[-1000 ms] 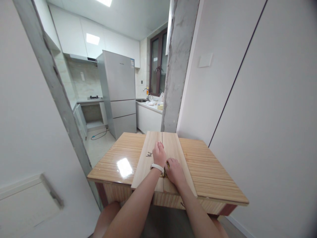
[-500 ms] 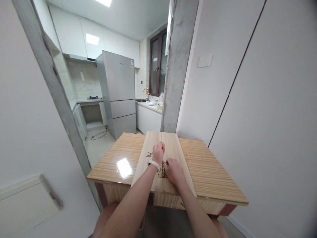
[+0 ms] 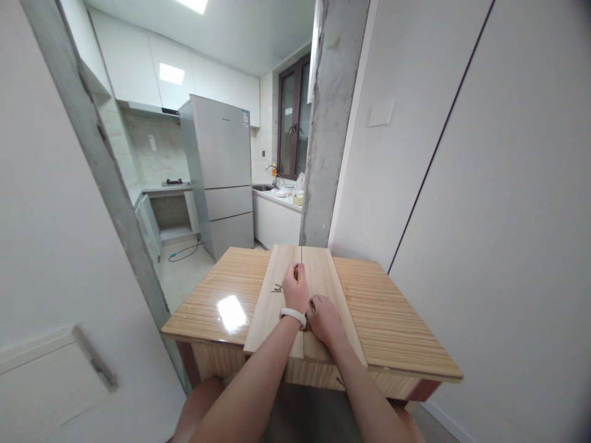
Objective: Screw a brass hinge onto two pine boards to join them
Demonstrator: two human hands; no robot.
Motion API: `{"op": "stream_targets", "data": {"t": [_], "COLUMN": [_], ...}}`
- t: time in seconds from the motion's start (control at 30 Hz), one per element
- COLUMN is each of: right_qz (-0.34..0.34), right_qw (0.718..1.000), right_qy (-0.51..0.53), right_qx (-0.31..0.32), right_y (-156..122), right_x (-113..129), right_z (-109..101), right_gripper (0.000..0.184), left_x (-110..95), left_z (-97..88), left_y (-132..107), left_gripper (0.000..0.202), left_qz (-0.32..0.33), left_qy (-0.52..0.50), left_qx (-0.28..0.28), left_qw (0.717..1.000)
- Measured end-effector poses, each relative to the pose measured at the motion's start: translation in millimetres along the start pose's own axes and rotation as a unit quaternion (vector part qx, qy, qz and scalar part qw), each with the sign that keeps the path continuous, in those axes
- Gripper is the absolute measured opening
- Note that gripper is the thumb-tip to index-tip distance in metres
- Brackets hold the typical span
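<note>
Two pale wooden boards (image 3: 324, 264) lie side by side on the table, with a narrow seam between them. My left hand (image 3: 295, 289), a white band at its wrist, is closed round a small yellow-and-dark object (image 3: 297, 271) above the seam; its kind is unclear. On the right board rests my right hand (image 3: 325, 319), fingers curled onto a brass hinge (image 3: 313, 304) at the seam. My left wrist and right fingers hide most of that hinge. Several dark screws (image 3: 276, 288) lie loose on the left board, just left of my left hand.
The wood-grained table (image 3: 388, 314) has a drawer front below its near edge. Beyond it stand a grey fridge (image 3: 226, 147), a counter with a sink (image 3: 263, 187), and a bare plaster pillar (image 3: 325, 154). White walls flank both sides.
My left hand has turned and shifted slightly nearer, its wrist moving right over the hinge, which was more visible before. The right hand stays in place on the hinge.
</note>
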State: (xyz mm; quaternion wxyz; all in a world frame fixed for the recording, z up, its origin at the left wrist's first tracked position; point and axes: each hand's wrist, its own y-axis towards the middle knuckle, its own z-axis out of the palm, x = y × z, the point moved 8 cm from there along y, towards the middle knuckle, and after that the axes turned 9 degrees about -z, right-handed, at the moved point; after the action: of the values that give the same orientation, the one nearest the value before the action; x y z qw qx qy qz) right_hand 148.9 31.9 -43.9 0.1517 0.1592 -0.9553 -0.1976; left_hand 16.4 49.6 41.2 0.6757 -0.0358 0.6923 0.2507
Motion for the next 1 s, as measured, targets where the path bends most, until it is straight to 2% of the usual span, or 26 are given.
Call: {"op": "stream_targets", "data": {"t": [0.13, 0.3, 0.53, 0.83, 1.0], "right_qz": [0.001, 0.007, -0.005, -0.016, -0.012], "right_qw": [1.0, 1.0, 1.0, 1.0, 1.0], "right_qy": [0.003, 0.006, -0.001, -0.007, 0.0], "right_qx": [0.015, 0.029, 0.009, -0.014, -0.006], "right_y": [-0.8, -0.8, -0.1, -0.8, -1.1], "right_x": [2.6, 2.3, -1.1, -2.2, -0.2], "right_z": [-3.6, -3.3, 2.1, 3.2, 1.0], "right_gripper": [0.021, 0.024, 0.02, 0.02, 0.021], "left_x": [5.9, 5.9, 9.6, 13.7, 10.5], "left_z": [5.6, 9.5, 12.6, 23.8, 25.5], "left_y": [-1.4, -3.8, 2.7, 16.7, 12.9], "left_gripper": [0.031, 0.035, 0.035, 0.036, 0.032], "left_qz": [-0.034, -0.005, 0.009, -0.056, -0.074], "left_qy": [-0.006, 0.021, 0.024, -0.05, -0.123], "left_qx": [-0.008, -0.016, 0.005, 0.123, 0.185], "left_qw": [0.999, 1.0, 1.0, 0.99, 0.972]}}
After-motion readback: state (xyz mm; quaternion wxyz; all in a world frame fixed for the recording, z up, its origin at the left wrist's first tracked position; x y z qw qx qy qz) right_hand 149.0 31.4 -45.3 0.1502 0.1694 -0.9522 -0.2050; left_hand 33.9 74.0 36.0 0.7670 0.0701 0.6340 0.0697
